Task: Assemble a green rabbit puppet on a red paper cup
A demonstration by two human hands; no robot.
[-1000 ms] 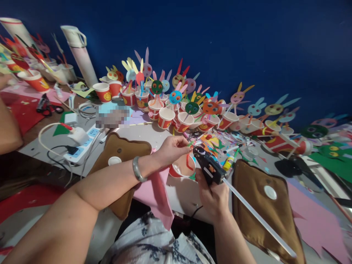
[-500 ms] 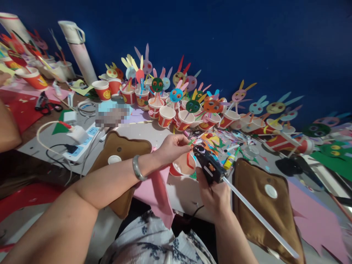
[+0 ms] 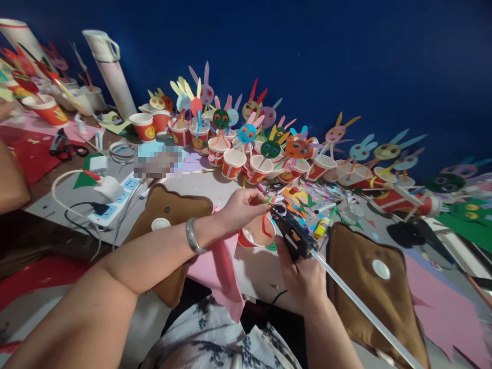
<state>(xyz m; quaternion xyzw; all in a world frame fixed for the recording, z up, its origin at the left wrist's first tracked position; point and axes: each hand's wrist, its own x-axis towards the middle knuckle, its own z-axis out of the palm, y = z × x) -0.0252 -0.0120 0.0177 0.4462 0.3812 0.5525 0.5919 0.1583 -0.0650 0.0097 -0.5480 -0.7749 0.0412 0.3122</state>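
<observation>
My right hand [image 3: 307, 279] is wrapped round a black hot glue gun [image 3: 294, 230], with a long clear glue stick [image 3: 357, 302] sticking out of its back end toward me. My left hand [image 3: 243, 206] has thumb and fingers pinched together on a small green paper piece [image 3: 270, 200], right by the gun's nozzle. Just below the left fingers stands a red and white paper cup [image 3: 246, 240]. A bent red paper strip [image 3: 266, 226] shows over the cup; whether it is attached to the green piece I cannot tell.
Paper cups with rabbit-faced figures [image 3: 248, 134] line the wall. Colourful scraps [image 3: 298, 197] lie beyond my hands. Brown cushion-like pouches flank me, left [image 3: 180, 200] and right [image 3: 357, 287]. A power strip [image 3: 115, 202] with cables is at left, near another person's arm [image 3: 11, 177].
Both hands stay almost where they were, still gripping the green piece and the glue gun. The whole view has shifted very slightly.
</observation>
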